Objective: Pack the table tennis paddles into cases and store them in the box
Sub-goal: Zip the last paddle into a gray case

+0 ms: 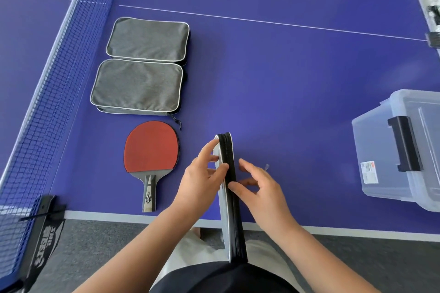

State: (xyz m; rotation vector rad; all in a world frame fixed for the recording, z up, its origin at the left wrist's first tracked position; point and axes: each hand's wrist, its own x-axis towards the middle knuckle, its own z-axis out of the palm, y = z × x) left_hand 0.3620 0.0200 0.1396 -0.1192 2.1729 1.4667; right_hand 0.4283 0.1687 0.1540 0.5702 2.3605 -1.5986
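Paddle case (228,173), held on edge over the counter's near edge, is gripped by the left hand (202,176) while the right hand (259,188) pinches along its zipper side, apparently zipping it up; its contents are hidden. One red paddle (151,147) lies bare near the net, beside two grey cases (140,64) lying flat. Next comes the clear box (402,150) at the right edge, lid on, which looks to need opening.
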